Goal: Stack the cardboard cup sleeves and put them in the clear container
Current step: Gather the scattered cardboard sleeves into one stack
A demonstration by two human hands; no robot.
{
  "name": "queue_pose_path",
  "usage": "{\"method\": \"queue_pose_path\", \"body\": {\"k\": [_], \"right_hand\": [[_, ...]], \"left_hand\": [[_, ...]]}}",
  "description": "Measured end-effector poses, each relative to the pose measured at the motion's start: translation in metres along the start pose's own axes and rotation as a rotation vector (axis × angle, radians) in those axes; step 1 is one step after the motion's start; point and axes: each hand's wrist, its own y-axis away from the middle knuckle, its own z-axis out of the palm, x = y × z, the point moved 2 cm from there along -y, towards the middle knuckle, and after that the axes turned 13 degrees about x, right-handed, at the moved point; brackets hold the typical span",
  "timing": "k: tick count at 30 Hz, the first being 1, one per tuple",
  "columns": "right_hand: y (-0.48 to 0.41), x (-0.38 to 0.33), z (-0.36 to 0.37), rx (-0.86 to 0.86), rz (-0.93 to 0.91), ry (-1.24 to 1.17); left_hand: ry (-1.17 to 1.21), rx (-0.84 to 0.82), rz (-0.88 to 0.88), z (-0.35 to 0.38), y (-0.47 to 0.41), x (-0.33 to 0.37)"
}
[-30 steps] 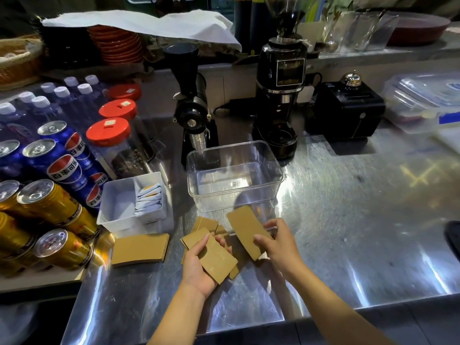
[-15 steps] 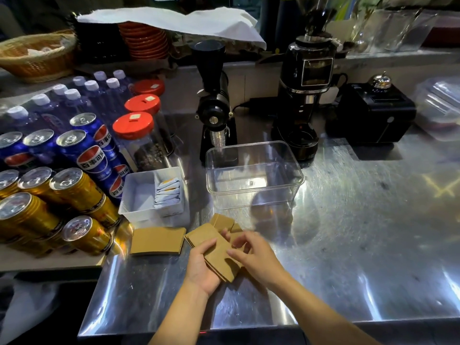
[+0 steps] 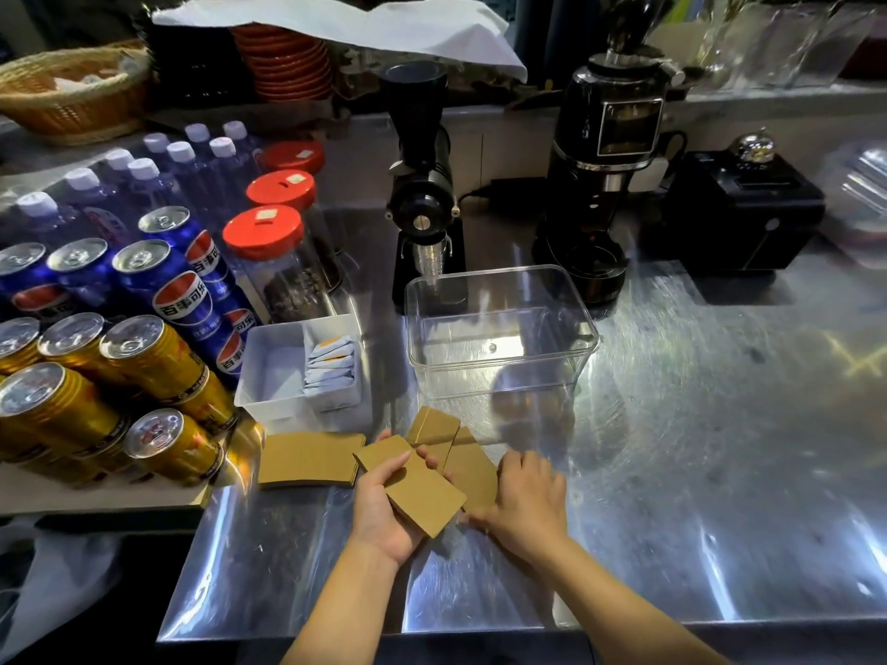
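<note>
My left hand (image 3: 381, 513) holds a small stack of brown cardboard cup sleeves (image 3: 422, 494) just above the steel counter's front. My right hand (image 3: 530, 501) lies over the right edge of a loose sleeve (image 3: 473, 470) that rests flat on the counter, fingertips curled onto its near corner. Another loose sleeve (image 3: 432, 424) lies behind it, and a flat sleeve (image 3: 309, 458) sits to the left. The clear container (image 3: 588, 350) stands empty just beyond the sleeves.
A white tray (image 3: 269, 376) with sachets sits left of the container. Soda cans (image 3: 144, 357), water bottles and red-lidded jars (image 3: 264, 232) crowd the left. Two black grinders (image 3: 422, 194) and a black box (image 3: 744, 213) stand behind. Bare steel counter (image 3: 720, 448) stretches right.
My right hand laid its sleeve onto the stack in my left hand, then moved right and down onto a loose sleeve on the counter. The view shifted left.
</note>
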Motion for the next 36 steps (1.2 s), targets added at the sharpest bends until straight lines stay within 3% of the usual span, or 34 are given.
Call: {"method": "queue_pose_path", "body": {"k": [4, 9, 12, 15, 18, 23, 27, 31, 36], "right_hand": [[-0.005, 0.007, -0.006, -0.031, 0.061, -0.097], [-0.008, 0.020, -0.017, 0.068, 0.161, -0.480], [-0.012, 0.027, -0.024, 0.134, 0.306, -0.833], [-0.013, 0.022, -0.029, 0.080, 0.386, -1.120], [-0.012, 0.007, -0.030, -0.032, 0.326, -1.226], [-0.005, -0.015, -0.023, -0.135, 0.202, -1.146], [-0.004, -0.024, -0.022, -0.074, 0.084, -1.009], [-0.007, -0.028, -0.018, 0.008, 0.083, -0.927], [-0.010, -0.034, -0.001, 0.020, 0.124, -0.604]], "left_hand": [[-0.011, -0.002, 0.004, 0.004, 0.000, -0.001], [-0.012, 0.002, -0.025, 0.010, -0.002, -0.003], [-0.040, -0.011, -0.044, 0.015, -0.004, -0.005], [-0.080, -0.040, -0.057, 0.020, -0.007, -0.007], [-0.147, -0.040, -0.094, 0.022, -0.006, -0.012], [-0.166, -0.070, -0.151, 0.020, -0.003, -0.014], [-0.104, -0.082, -0.116, 0.010, -0.004, -0.005], [-0.007, -0.036, 0.026, -0.003, -0.006, 0.009], [0.053, 0.013, 0.073, -0.018, 0.000, 0.026]]}}
